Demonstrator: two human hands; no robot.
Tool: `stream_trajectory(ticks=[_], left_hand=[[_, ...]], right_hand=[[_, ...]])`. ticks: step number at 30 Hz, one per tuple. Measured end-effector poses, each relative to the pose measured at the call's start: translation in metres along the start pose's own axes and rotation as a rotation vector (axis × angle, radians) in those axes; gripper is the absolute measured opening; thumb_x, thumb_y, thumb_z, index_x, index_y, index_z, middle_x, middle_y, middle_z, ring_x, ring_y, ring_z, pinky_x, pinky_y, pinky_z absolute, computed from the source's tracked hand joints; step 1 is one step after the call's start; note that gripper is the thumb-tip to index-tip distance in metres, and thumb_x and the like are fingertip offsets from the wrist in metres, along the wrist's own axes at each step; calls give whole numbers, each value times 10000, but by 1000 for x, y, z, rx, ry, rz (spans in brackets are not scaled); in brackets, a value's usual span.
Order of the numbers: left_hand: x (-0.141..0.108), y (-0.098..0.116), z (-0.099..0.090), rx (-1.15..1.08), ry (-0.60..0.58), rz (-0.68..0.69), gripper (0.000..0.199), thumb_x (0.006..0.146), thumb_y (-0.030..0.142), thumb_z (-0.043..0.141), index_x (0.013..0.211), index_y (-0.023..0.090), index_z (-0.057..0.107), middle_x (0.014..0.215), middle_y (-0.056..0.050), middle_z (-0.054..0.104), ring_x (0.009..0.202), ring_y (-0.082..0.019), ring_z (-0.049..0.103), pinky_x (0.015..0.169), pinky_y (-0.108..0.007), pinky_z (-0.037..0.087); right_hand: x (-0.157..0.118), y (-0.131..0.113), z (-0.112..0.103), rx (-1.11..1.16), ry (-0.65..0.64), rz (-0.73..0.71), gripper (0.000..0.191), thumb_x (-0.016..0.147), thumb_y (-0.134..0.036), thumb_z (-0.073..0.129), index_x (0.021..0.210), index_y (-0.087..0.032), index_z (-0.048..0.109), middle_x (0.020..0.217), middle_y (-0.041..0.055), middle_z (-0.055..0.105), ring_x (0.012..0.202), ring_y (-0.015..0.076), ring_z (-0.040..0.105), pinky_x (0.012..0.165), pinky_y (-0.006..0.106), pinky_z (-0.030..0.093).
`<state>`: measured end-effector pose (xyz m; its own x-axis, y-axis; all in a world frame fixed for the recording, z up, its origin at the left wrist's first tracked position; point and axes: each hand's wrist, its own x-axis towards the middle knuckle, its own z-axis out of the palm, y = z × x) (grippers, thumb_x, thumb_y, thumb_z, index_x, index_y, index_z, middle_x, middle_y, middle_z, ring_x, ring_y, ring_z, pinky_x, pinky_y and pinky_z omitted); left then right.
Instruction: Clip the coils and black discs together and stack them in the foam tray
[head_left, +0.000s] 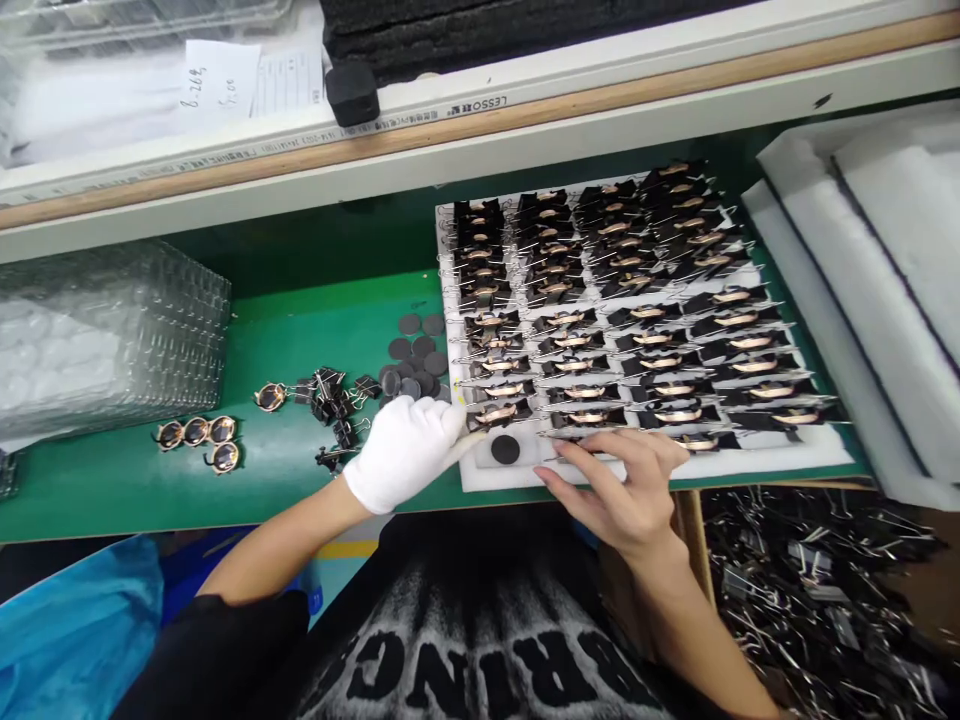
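My left hand (411,452), in a white glove, rests at the near left corner of a white foam tray (814,455). Its thumb and forefinger are apart, with nothing visible between them. My bare right hand (630,482) pinches the wire handles of a black binder clip (589,442) in the tray's nearest row; the fingers partly cover it. Between the hands, a black disc (505,450) lies flat on the foam. Rows of black binder clips, each with a gold-rimmed piece (583,393) in its jaws, fill the tray behind.
Left of the tray lie loose dark discs (421,347), a pile of binder clips (330,395) and several round gold-rimmed pieces (196,431). Stacked clear plastic trays (112,340) stand farther left. White foam sheets (862,300) lean at right, above a box of binder clips (817,580). A shelf edge (480,130) crosses behind.
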<state>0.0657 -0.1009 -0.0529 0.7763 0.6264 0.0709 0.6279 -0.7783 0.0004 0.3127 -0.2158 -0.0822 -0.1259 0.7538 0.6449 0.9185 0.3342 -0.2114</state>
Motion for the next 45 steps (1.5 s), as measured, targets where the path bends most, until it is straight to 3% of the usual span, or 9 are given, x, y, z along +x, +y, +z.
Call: stream_trajectory(ticks=[4,8,18,26,29,32,35,38,45], left_hand=[[10,0,8,70,-14,116,423,1061,486,438,877,170,652,703,-73,638,681,-229,604,625,-379,253],[14,9,9,106,-17,86,413,1054,498,455,905,171,659,724,-75,641,714,-238,592,645,-388,254],[9,14,26,50,152,-115,379,957,530,627,904,155,639,1100,-152,681,945,-287,583,756,-412,362],[-7,10,3,-75,121,-147,494,963,587,581,1193,152,631,1258,-172,642,1133,-327,590,880,-450,435],[-35,-17,-16,-160,172,-294,449,996,547,545,1269,197,617,1306,-129,637,1214,-294,582,978,-435,435],[-81,-65,-19,-78,233,-638,365,1033,441,492,1256,186,630,1282,-131,659,1217,-282,587,1031,-423,423],[-128,-117,-6,98,22,-974,613,952,516,598,1430,138,534,1397,-218,579,1233,-401,544,1013,-522,407],[-153,-155,11,8,-164,-956,755,907,531,649,1529,158,439,1457,-225,533,1252,-421,518,1007,-521,406],[-149,-184,21,-88,-132,-849,421,918,515,635,1183,193,689,1177,-112,673,1045,-269,629,928,-382,466]], right_hand=[[-6,-9,2,35,5,43,176,876,-162,785,1000,-265,717,860,27,675,872,225,640,825,405,399],[0,-21,5,66,-220,1,92,961,-136,689,1030,-195,703,842,24,703,829,194,631,798,400,342],[21,-45,17,-115,-637,7,424,890,53,558,1286,-71,645,1178,147,743,903,273,624,779,399,430],[20,-35,19,-59,-639,-106,380,888,27,510,1213,-114,646,1005,135,670,878,300,581,733,415,422],[19,-29,18,20,-620,-140,249,949,-22,469,1065,-152,647,977,120,648,845,287,578,708,409,402],[21,-27,14,201,-555,-145,187,1008,-87,483,1109,-160,623,1057,121,671,903,279,614,775,419,435],[27,-32,12,411,-425,-133,224,992,-89,589,1209,-142,609,1094,127,700,986,268,645,894,422,466],[37,-41,17,521,-367,-145,301,947,-39,654,1227,-142,613,1054,118,723,941,245,665,890,407,484],[49,-70,36,637,-353,-132,389,913,13,676,1258,-160,627,1069,107,746,933,229,695,844,406,551]])
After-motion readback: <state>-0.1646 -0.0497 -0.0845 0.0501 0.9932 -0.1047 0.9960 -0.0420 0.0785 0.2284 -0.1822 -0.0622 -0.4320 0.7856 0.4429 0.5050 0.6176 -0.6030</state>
